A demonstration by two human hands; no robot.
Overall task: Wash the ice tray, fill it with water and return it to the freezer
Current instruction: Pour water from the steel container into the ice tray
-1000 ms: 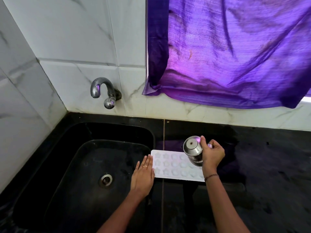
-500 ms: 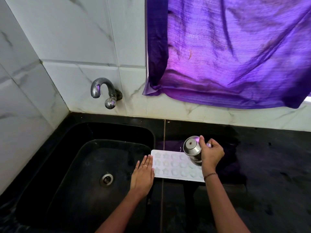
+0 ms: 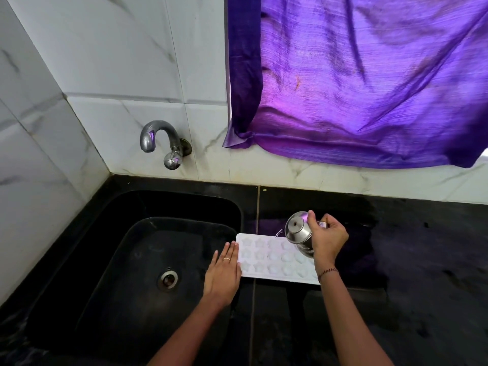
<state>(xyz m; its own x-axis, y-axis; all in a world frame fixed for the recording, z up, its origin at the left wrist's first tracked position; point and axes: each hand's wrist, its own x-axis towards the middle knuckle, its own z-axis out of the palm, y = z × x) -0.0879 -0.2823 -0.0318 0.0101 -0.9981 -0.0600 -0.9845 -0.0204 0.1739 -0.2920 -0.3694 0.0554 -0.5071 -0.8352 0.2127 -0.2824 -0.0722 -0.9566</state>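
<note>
A white ice tray (image 3: pixel 269 260) with star-shaped cells lies flat on the black counter, just right of the sink. My left hand (image 3: pixel 224 270) rests flat with straight fingers against the tray's left end. My right hand (image 3: pixel 327 240) grips a small steel cup (image 3: pixel 298 231), tipped on its side over the tray's far right part. A thin stream of water runs from the cup's rim onto the tray. The tray's right end is hidden behind my right hand and wrist.
A black sink (image 3: pixel 148 260) with a round drain (image 3: pixel 167 278) fills the left. A steel tap (image 3: pixel 161 141) juts from the marble-tiled wall above it. A purple curtain (image 3: pixel 369 83) hangs at the back right. The black counter (image 3: pixel 422 260) extends to the right.
The cup has tilted slightly further and a thin stream of water now shows at its rim. Both hands and the tray stay in nearly the same place.
</note>
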